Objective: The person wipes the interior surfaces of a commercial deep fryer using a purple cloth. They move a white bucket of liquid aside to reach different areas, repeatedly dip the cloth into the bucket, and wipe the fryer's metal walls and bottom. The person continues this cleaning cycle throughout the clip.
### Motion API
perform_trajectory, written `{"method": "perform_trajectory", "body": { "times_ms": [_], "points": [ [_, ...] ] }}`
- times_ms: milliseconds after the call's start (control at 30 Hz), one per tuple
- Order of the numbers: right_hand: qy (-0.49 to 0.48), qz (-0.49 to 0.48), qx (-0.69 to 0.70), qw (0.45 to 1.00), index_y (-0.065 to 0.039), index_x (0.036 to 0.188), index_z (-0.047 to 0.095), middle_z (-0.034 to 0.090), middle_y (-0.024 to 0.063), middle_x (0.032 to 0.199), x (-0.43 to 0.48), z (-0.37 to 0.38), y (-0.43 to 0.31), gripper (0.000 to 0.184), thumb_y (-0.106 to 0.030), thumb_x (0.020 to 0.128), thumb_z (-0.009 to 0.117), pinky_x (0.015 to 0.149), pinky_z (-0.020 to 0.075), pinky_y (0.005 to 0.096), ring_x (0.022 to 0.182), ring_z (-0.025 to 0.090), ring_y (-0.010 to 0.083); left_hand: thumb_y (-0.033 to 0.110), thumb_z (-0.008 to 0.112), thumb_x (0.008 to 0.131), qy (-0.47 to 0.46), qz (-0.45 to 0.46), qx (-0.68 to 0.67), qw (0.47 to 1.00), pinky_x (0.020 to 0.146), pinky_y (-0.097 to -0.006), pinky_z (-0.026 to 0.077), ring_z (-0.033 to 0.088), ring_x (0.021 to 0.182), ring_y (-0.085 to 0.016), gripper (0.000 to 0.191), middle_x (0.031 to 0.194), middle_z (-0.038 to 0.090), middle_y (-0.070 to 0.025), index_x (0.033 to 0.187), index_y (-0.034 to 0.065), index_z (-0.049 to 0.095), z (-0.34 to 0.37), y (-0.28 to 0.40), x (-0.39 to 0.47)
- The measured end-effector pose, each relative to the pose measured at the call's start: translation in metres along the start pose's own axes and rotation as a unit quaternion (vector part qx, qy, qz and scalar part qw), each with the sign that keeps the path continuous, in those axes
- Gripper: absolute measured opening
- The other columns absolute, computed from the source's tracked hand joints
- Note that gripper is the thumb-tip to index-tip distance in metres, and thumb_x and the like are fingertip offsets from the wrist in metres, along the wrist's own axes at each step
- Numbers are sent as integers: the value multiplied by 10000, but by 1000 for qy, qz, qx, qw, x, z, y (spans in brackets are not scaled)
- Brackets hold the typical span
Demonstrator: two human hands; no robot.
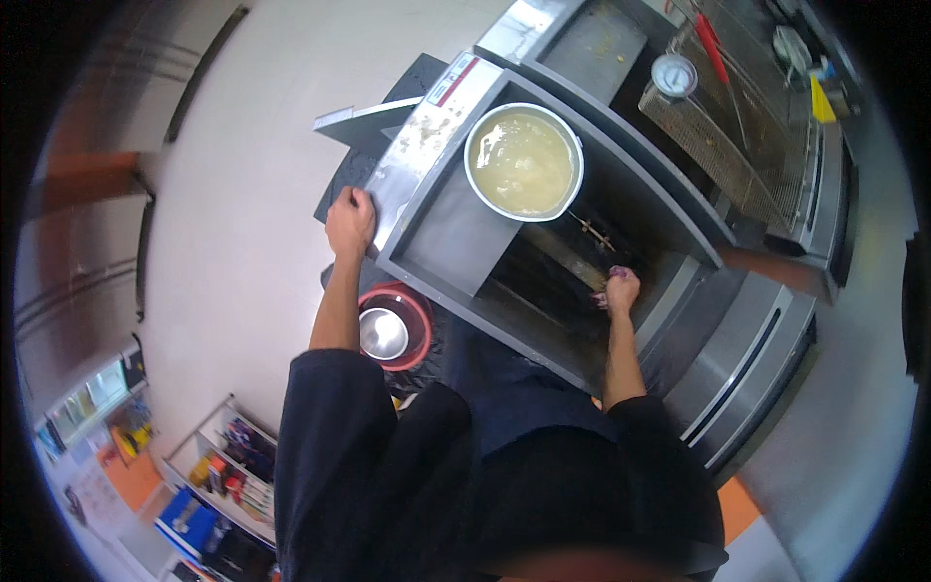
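My left hand point(351, 222) is curled into a loose fist against the front edge of a steel deep fryer point(502, 342); nothing shows in it. My right hand point(622, 291) reaches down inside the dark fryer vat, closed on a crumpled purplish cloth point(620, 272) that pokes out on both sides of the fist. A round metal pot point(524, 161) of cloudy yellowish liquid rests over the vat's far side. Between the pot and my right hand lies a thin metal rod with small fittings point(596, 234). The vat's bottom is dark and hard to make out.
A red bucket point(425, 327) holding a metal bowl point(383, 334) stands on the floor beside the fryer. A small door point(371, 124) hangs ajar at the fryer's front. Beyond are a second vat point(593, 51), a wire-mesh rack point(709, 149), a round dial point(674, 76) and a red-handled tool point(711, 47).
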State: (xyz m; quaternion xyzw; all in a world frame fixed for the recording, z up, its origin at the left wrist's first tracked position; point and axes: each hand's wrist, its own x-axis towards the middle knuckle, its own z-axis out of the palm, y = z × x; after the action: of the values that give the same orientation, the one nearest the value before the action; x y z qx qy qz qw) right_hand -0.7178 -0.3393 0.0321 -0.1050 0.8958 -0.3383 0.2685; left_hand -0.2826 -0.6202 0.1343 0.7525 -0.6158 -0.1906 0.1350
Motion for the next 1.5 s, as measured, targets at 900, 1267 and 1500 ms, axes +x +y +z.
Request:
{"method": "perform_trajectory", "body": {
  "times_ms": [900,1267,1500],
  "points": [
    [-198,-451,-203,846,-7,1331,447,525,295,1226,-40,159,-266,535,-213,890,667,996,442,495,1150,542,417,325,482,891,-1,15,-57,998,798,-511,536,680,894,-404,367,953,703,-209,928,17,678,-13,-7,0],
    [-149,-461,-390,783,4,1460,338,368,331,1409,-23,186,-231,645,-184,894,584,1049,406,521,1304,421,429,310,481,896,4,25,-54,998,799,-511,531,671,915,-387,345,956,695,-196,934,22,667,-11,-7,1],
    [-113,-544,-414,721,-64,1534,267,299,304,1522,18,205,-172,678,-195,927,538,1074,422,491,1325,447,434,314,479,896,4,22,-43,999,797,-510,532,672,912,-387,346,955,696,-197,928,27,669,-9,-7,2]
  ]
}}
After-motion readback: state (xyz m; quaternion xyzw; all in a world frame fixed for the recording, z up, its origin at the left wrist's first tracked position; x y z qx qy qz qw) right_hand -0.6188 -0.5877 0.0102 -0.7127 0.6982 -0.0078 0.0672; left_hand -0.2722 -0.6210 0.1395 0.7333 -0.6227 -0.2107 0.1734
